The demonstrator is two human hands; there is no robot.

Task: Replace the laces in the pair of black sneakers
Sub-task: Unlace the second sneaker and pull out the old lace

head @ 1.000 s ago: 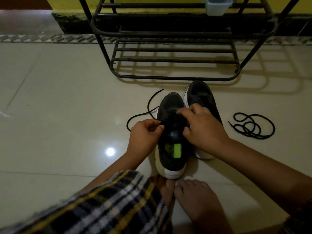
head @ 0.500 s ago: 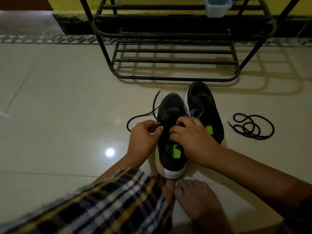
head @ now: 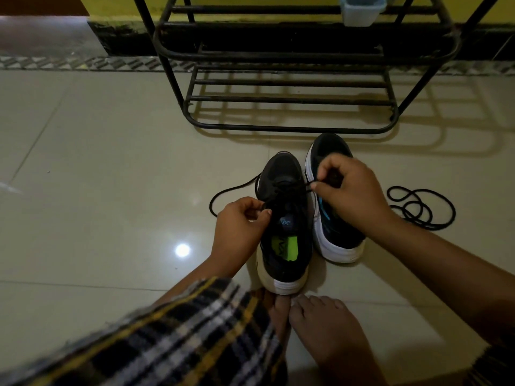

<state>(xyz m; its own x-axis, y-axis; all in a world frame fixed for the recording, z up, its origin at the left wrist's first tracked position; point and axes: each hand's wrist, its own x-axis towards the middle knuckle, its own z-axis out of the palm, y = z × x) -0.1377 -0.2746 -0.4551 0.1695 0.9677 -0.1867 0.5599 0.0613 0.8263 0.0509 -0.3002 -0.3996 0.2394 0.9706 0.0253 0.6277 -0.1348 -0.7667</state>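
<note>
Two black sneakers with white soles stand side by side on the tiled floor, toes pointing away from me. The left sneaker [head: 284, 218] has a green insole label and a black lace [head: 231, 189] running through its front eyelets. My left hand [head: 241, 232] pinches that lace at the shoe's left side, and the lace's free end loops out over the floor to the left. My right hand [head: 354, 193] pinches the other end of the lace, pulled to the right over the right sneaker [head: 333, 235], much of which it hides.
A second black lace [head: 420, 207] lies coiled on the floor to the right of the shoes. A black metal shoe rack [head: 289, 101] stands just beyond them, with a pale plastic tub [head: 361, 9] on it. My bare feet [head: 320, 330] touch the left sneaker's heel.
My right hand has moved from the left sneaker's tongue up and to the right, drawing the lace end taut across the right sneaker. My left hand has stayed at the shoe's left side.
</note>
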